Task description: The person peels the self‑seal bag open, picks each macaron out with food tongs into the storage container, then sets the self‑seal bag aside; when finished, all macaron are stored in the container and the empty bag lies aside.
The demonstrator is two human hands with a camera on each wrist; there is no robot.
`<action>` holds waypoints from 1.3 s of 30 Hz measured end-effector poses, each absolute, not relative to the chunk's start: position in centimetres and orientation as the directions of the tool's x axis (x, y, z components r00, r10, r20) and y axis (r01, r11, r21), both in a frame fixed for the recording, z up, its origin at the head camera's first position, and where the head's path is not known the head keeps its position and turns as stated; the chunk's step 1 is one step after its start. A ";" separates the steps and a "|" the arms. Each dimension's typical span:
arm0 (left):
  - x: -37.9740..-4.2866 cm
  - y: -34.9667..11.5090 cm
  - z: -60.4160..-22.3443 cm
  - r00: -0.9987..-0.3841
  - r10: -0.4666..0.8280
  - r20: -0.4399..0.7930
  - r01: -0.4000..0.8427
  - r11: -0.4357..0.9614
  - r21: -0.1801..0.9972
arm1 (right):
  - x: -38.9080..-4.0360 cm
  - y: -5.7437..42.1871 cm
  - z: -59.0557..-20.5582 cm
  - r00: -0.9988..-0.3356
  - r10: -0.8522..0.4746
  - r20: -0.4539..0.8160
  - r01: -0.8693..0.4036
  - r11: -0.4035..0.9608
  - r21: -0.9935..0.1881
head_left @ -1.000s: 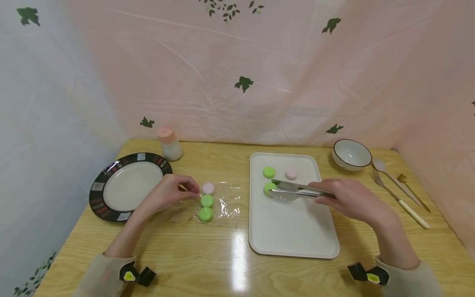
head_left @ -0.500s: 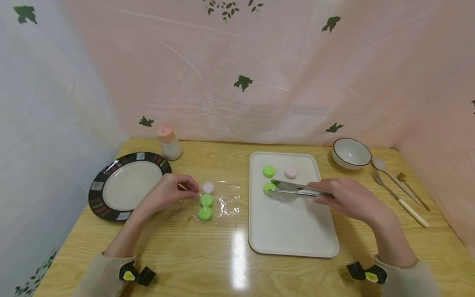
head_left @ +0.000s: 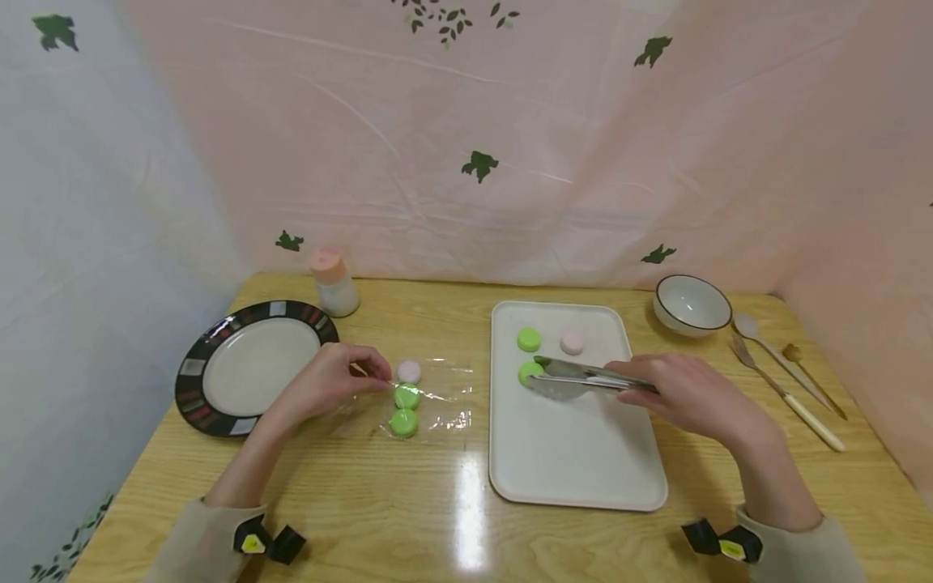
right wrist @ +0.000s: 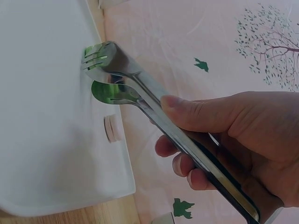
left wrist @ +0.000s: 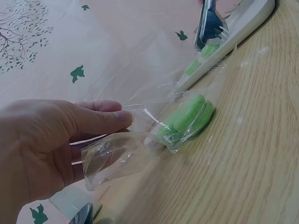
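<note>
My left hand (head_left: 338, 376) pinches the edge of a clear plastic bag (left wrist: 110, 156) between thumb and fingers. In that bag, in a column, lie a pink macaron (head_left: 409, 372) and two green macarons (head_left: 403, 423). On the right, my right hand (head_left: 700, 401) grips metal tongs (right wrist: 156, 107), thumb on one arm and fingers curled round the other. Their slotted tips reach to a green macaron (head_left: 529, 373) on the white tray (head_left: 576, 461). Farther back on this tray rest another green macaron (head_left: 529, 339) and a pink one (head_left: 572, 342).
A dark-rimmed plate (head_left: 191, 397) stands to the left, partly behind my left forearm. Behind it is a pink-capped shaker (head_left: 335, 283). A white bowl (head_left: 691, 304), a fork (head_left: 783, 397), a spoon (head_left: 776, 352) and a smaller brownish utensil (head_left: 812, 376) are at the right.
The glints on the plastic bag have shifted slightly. Both hands and the tongs stay where they were.
</note>
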State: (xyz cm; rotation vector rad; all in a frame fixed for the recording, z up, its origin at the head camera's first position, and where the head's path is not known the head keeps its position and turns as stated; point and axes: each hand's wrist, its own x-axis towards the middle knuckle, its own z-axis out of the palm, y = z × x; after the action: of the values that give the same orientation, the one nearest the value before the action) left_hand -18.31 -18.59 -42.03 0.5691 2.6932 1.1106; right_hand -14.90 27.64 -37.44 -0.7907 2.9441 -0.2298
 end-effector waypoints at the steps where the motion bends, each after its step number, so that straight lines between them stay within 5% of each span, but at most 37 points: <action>1: -18.3 -18.6 -42.0 -0.912 0.411 -0.010 0.284 0.647 0.707 | -14.9 27.6 -37.4 -0.862 -0.505 -0.042 -0.492 0.855 -0.166; 39: -18.6 -18.6 -42.3 -0.905 0.425 0.021 0.315 0.636 0.705 | -14.9 27.6 -37.2 -0.861 -0.506 -0.042 -0.493 0.853 -0.173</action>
State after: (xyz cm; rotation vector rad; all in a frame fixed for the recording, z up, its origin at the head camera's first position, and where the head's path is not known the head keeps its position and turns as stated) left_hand -18.62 -18.63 -42.32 0.6156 2.7065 1.1229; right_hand -14.86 27.61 -37.24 -0.7941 2.9409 -0.2399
